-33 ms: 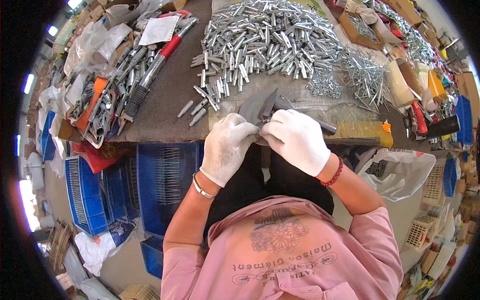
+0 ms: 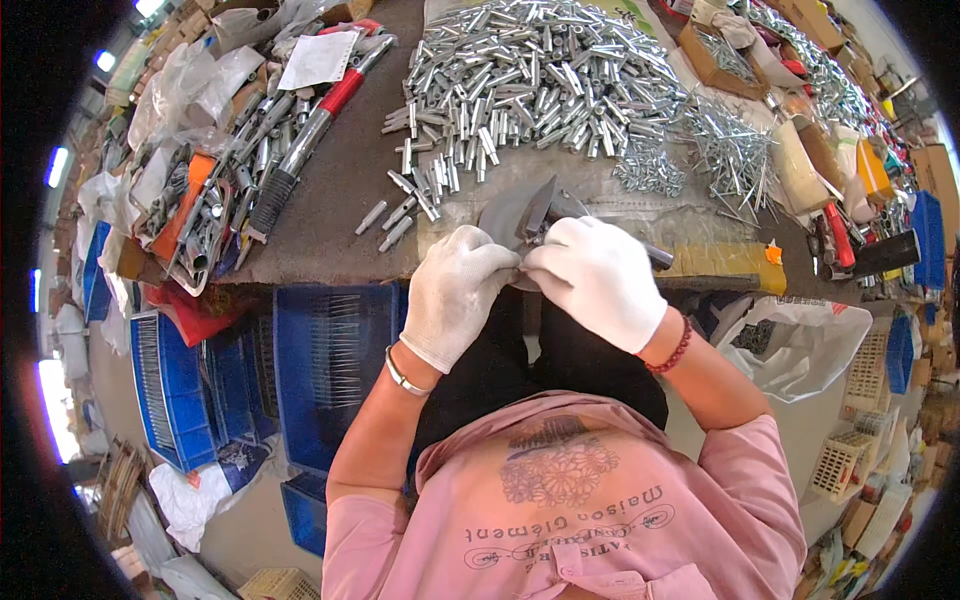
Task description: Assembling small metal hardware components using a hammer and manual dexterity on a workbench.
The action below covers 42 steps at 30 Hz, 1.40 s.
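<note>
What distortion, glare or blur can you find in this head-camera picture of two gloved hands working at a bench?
Head view: fisheye bends the dark bench edge; black vignette rings the frame; bright ceiling lights blow out at left; white-gloved left hand and right hand stay sharp.

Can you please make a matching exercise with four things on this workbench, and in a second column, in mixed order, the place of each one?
Things:
1. pile of silver tubes
2. red-handled tool
3. grey metal part
4. blue crate

Places:
A. under the table edge, beside the left hand
B. far middle of the table
C. at the fingertips of the left hand and the right hand
D. on the table, left of the tubes

Pairs: 1-B, 2-D, 3-C, 4-A
</note>
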Each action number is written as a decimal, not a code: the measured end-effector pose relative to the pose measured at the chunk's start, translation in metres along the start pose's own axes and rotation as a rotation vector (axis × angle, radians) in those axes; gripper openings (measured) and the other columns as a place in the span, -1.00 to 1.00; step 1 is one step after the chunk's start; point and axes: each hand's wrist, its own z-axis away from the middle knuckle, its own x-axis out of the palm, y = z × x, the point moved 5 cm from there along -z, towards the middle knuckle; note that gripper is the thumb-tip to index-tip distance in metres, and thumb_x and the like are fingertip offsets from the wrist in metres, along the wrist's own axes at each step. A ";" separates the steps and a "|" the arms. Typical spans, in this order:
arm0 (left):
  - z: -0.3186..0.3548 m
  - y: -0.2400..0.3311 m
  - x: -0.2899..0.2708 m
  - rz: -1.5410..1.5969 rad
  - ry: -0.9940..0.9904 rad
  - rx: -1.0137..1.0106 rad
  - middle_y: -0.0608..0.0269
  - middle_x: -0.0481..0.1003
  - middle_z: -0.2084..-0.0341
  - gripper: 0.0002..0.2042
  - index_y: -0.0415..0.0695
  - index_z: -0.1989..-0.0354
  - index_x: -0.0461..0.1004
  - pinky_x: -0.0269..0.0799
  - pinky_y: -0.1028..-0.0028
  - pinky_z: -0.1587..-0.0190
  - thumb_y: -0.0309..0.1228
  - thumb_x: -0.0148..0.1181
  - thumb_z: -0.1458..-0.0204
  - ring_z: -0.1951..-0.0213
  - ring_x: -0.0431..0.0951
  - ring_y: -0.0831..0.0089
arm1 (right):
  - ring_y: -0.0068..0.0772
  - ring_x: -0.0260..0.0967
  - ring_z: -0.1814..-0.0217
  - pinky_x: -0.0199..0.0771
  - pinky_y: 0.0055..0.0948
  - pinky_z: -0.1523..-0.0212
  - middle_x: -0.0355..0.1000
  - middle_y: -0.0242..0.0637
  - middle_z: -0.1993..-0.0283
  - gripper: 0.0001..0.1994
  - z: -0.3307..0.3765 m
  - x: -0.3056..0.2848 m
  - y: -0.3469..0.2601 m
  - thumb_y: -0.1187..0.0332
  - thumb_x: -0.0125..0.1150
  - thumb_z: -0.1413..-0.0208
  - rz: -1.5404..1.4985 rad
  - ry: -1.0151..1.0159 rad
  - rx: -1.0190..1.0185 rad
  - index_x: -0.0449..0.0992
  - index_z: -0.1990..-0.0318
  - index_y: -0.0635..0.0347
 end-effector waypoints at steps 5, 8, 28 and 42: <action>-0.001 -0.003 0.002 0.034 -0.030 -0.020 0.20 0.52 0.37 -0.87 -0.07 0.34 0.64 0.52 0.20 0.17 -0.50 0.47 0.05 0.24 0.59 0.09 | -0.10 0.51 0.03 0.53 -0.20 -0.03 0.55 -0.24 0.16 -0.69 0.004 -0.023 0.038 0.42 0.40 -0.05 0.267 0.039 0.064 0.64 0.00 0.09; -0.001 -0.004 0.002 0.052 -0.065 -0.049 0.12 0.55 0.36 -0.88 -0.16 0.28 0.67 0.49 0.25 0.20 -0.54 0.45 0.00 0.27 0.59 0.09 | -0.06 0.54 0.05 0.56 -0.18 0.00 0.55 -0.21 0.14 -0.65 0.010 -0.022 0.044 0.46 0.38 -0.07 0.255 -0.009 0.083 0.64 -0.06 0.09; -0.002 -0.007 0.001 0.146 -0.019 -0.014 0.17 0.53 0.42 -0.88 -0.13 0.36 0.69 0.50 0.22 0.20 -0.50 0.51 0.07 0.29 0.59 0.11 | -0.06 0.55 0.14 0.61 -0.18 0.15 0.47 -0.20 0.15 -0.59 0.020 -0.024 0.037 0.46 0.32 -0.18 -0.002 -0.022 0.105 0.61 -0.19 -0.07; 0.038 0.003 0.010 0.260 0.198 -0.373 0.12 0.61 0.32 -0.59 -0.21 -0.13 0.62 0.51 0.42 0.26 -0.66 0.38 -0.05 0.40 0.58 0.37 | -0.31 0.51 0.40 0.52 -0.33 0.28 0.51 -0.19 0.43 -0.78 0.060 0.018 0.003 0.38 0.34 -0.16 -0.598 -0.428 0.585 0.60 0.05 0.16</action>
